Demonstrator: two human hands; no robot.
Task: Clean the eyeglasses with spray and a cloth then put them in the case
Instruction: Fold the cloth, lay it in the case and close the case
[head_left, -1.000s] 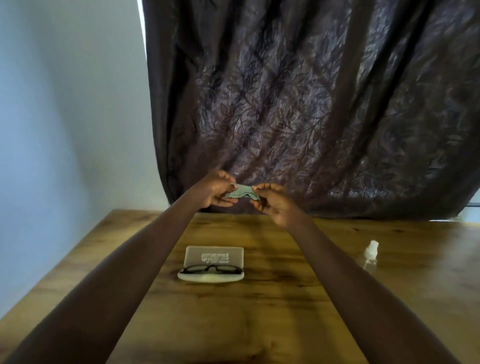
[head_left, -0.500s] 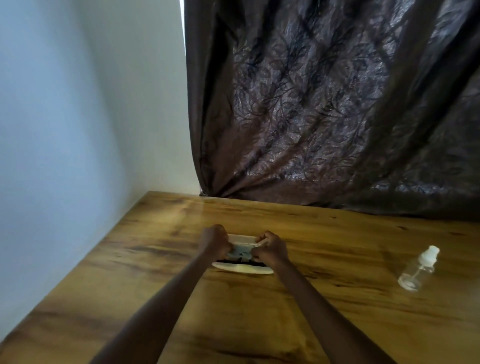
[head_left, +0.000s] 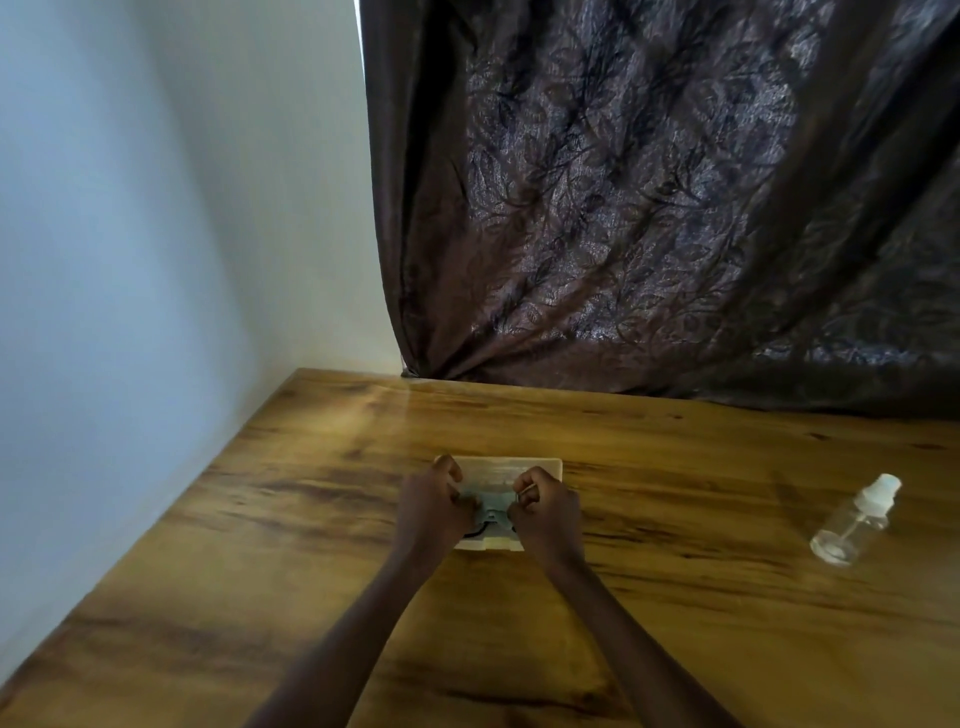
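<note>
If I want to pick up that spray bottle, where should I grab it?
Probably around the clear body of the bottle, coming from above. It seems to lean or lie on the table, white cap pointing away, nothing beside it. The body is wider than the cap.

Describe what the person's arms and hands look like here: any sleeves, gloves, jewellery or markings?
Both forearms are bare right down to the bottom edge of the picture, with no sleeve in sight. The left hand and right hand are bare too: no gloves, and no watch, bracelet or ring that I can make out. The picture is too soft to rule out small marks.
</note>
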